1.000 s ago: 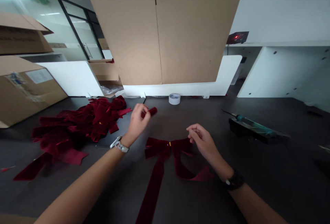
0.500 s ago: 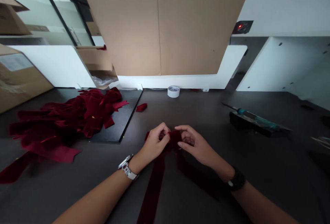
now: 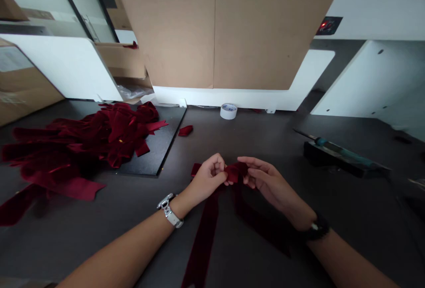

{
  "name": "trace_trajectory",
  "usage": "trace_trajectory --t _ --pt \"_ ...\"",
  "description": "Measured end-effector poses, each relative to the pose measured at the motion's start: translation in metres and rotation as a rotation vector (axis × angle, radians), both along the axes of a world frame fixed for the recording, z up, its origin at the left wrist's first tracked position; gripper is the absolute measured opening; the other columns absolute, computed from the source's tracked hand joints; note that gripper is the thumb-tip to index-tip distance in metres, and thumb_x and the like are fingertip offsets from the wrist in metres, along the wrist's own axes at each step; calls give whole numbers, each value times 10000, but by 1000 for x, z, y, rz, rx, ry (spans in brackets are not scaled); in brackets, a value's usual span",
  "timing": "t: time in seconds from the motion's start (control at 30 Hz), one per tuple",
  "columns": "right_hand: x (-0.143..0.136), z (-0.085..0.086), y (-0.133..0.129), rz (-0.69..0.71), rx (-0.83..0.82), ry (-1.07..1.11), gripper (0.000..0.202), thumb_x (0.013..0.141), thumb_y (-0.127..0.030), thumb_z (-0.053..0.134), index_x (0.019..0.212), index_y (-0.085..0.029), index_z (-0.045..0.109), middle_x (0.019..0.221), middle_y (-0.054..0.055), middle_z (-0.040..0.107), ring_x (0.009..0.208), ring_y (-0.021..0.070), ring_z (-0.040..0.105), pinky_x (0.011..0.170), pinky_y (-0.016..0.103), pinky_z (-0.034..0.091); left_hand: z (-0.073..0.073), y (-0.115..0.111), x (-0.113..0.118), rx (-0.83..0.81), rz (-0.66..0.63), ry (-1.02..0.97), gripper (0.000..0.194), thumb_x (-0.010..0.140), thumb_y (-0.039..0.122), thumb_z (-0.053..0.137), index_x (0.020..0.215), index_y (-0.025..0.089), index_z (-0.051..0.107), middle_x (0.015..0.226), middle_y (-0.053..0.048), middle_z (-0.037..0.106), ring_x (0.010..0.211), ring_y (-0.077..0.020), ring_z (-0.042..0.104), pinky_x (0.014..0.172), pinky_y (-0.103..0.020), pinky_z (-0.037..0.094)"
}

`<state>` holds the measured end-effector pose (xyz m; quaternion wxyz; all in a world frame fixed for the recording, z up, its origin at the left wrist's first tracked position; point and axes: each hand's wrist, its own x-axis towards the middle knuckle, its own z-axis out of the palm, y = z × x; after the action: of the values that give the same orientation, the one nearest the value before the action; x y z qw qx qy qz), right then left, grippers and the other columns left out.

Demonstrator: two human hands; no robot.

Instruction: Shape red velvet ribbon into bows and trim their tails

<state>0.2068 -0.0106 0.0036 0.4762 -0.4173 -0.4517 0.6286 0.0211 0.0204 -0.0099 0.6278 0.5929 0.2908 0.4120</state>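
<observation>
Dark table beneath, the bow lies crosswise, tails trailing nearward, left hand nearer its middle and pinched closed on it, right hand loosely curled at the right loop, whether gripping cannot be told.

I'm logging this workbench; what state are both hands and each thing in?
Dark red velvet bow, partly hidden by hands, tails spread apart.
Left hand, pinching the bow.
Right hand, touching the bow, grip unclear.
Heap of dark red velvet bows, loosely piled.
Small dark red fabric piece, lying apart.
White round tape roll, lying flat.
Teal thin-tipped tool, resting on black block.
Black device, red light lit.
</observation>
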Motion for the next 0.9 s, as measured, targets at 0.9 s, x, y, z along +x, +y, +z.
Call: trace_trajectory --t 0.9 --pt "-3 4 -7 127 917 -769 288 849 -177 622 1128 -229 571 1055 50 631 974 153 602 863 292 492 10 -2 -3 -201 -110 101 155 744 230 552 686 166 423 572 27 603 454 -56 536 427 -145 349"
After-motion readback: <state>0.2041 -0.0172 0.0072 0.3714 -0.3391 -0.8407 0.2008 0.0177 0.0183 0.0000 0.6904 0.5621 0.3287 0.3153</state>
